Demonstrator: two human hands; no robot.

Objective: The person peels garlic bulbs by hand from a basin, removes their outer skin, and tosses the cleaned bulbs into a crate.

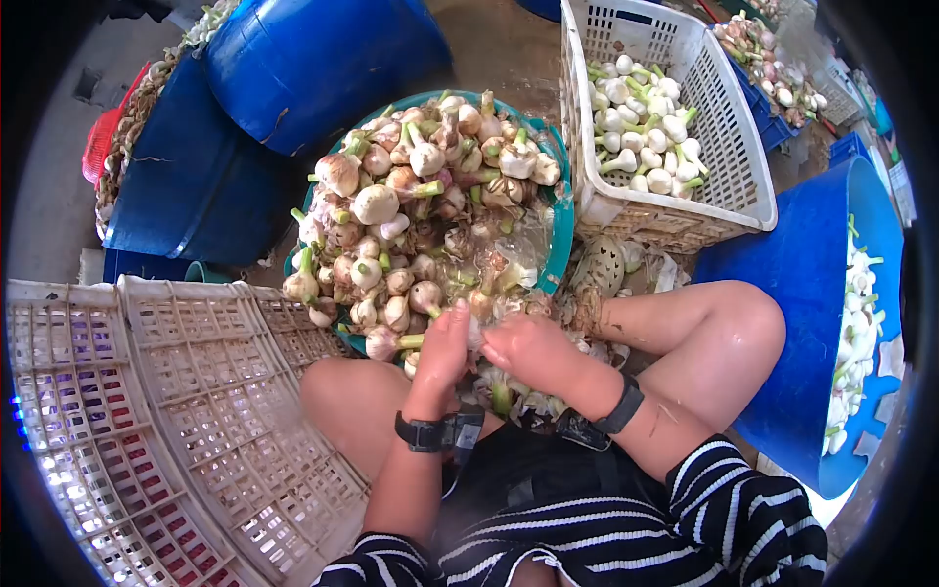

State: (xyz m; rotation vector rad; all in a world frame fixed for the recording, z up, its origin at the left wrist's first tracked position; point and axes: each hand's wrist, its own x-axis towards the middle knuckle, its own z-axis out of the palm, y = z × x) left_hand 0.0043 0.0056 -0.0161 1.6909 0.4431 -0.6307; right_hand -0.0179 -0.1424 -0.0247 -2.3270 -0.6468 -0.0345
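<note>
Teal rim (564,230) curves around a heaped tub of brownish garlic bulbs (376,204), just beyond the person's two hands, which meet over its near edge. Left hand (445,344) and right hand (533,347) both have their fingers drawn in, closed around what looks like a pale bulb (475,335); it sits in the narrow space between them, mostly covered, so its long axis cannot be made out, nor can which hand bears more of it. Most of the heap lies ahead and to the left, making the left hand the nearer one to it. One loose bulb (381,343) rests just left of that hand, its green stem pointing right, toward the fingers; another bulb (425,296) is just past the left thumb. Loose skins and stalks (504,391) lie below the right hand, between the knees. Farther off, ahead and to the right, a white crate (675,207) holds cleaner white bulbs (660,181), and a blue barrel (782,293) stands beyond the right knee.
</note>
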